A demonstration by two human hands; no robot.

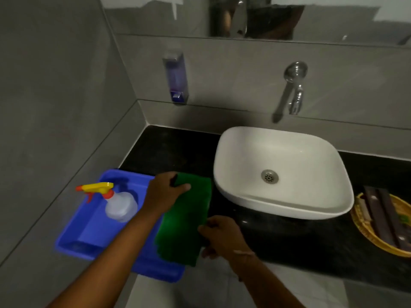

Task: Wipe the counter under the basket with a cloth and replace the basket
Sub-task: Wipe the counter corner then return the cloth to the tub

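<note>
Both my hands, left hand (pixel 164 192) and right hand (pixel 220 234), pinch the green cloth (pixel 184 221) at 6 o'clock; wicker basket (pixel 382 221) sits at 3 o'clock, unmoved, wiping not begun.

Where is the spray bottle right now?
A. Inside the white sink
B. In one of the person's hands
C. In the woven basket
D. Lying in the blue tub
D: the spray bottle lies on its side in the blue tub, left of the sink, while both hands hold the green cloth.
</note>
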